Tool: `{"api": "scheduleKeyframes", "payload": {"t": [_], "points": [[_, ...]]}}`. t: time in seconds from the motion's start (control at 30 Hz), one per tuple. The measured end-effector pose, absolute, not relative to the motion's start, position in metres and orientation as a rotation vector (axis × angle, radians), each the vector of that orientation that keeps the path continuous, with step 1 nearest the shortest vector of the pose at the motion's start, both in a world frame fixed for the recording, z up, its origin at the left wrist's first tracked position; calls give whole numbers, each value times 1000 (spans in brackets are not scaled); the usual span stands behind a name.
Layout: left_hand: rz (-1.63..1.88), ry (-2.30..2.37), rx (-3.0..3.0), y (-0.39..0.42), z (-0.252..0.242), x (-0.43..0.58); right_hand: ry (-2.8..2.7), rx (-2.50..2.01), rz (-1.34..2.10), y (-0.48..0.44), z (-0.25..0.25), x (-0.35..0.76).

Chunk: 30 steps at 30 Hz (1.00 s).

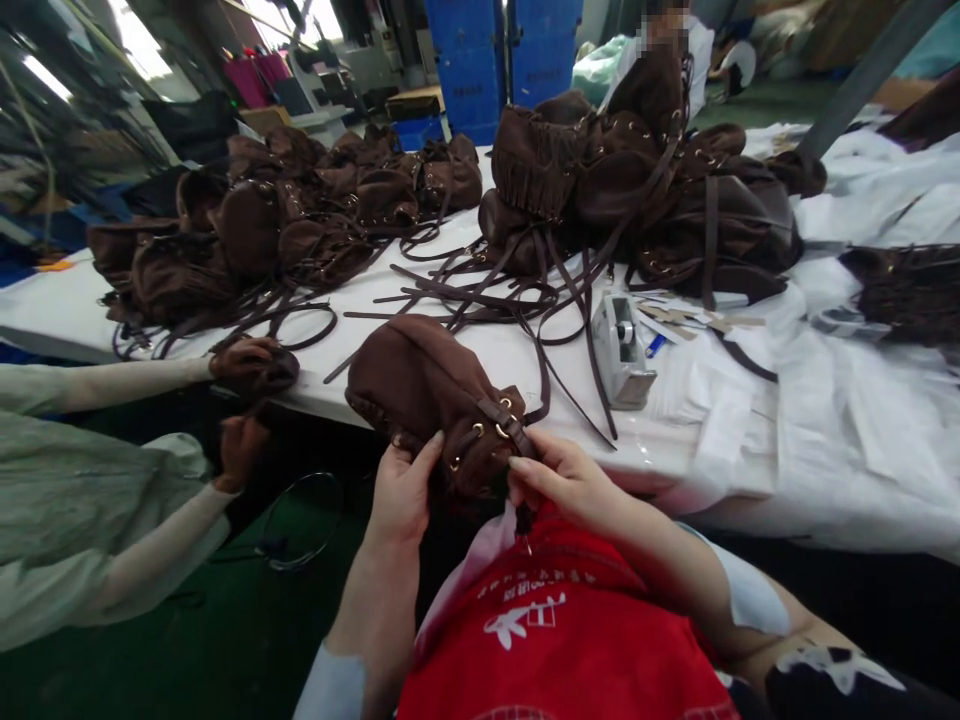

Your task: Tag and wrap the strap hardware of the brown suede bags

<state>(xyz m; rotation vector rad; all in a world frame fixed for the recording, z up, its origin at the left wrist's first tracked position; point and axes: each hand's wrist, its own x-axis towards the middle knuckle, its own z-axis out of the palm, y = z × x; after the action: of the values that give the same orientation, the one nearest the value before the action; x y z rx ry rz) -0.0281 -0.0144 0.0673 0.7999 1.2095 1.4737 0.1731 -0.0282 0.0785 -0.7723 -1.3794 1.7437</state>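
A dark brown bag (420,375) with gold eyelets and a strap lies at the table's front edge, its eyelet end toward me. My left hand (405,480) grips its near left side, the thumb on top and the other fingers partly hidden beneath. At the eyelet end, my right hand (559,470) pinches the bag's edge by the strap (510,425). Below the right fingers hangs a small dark piece with a metal clip (525,530), too small to make out fully. Both hands are closed on the bag.
Heaped brown bags (247,225) cover the table's far left, with another pile (645,190) at the back right. Loose straps (480,295) trail between them. A tape dispenser (622,350) stands right of the bag, near white wrapping (840,430). A co-worker's hands (244,365) handle brown material at left.
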Motion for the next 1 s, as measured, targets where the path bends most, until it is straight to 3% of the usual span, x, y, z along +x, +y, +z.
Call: {"api": "scheduleKeyframes", "payload": {"t": [0.23,0.4,0.5,0.67,0.83,1.0], "points": [[1411,1248,837,-15,75,-18,-1498,-797,1569,-34,82,181],[1390,1308,890,-10,76,-29,-1595,-1211,920,-35,76,192],[1218,1342,953,-5,91,-47,-1758,-1187,759,-27,83,206],[890,1340,856,0,120,-64,-1903,-872,1112,-4,95,217],[797,1331,824,3,113,-55,-1373,-674,1829,2,89,202],[792,1246,774,4,97,-46,-1026,-564,2081,-2,81,191]]}}
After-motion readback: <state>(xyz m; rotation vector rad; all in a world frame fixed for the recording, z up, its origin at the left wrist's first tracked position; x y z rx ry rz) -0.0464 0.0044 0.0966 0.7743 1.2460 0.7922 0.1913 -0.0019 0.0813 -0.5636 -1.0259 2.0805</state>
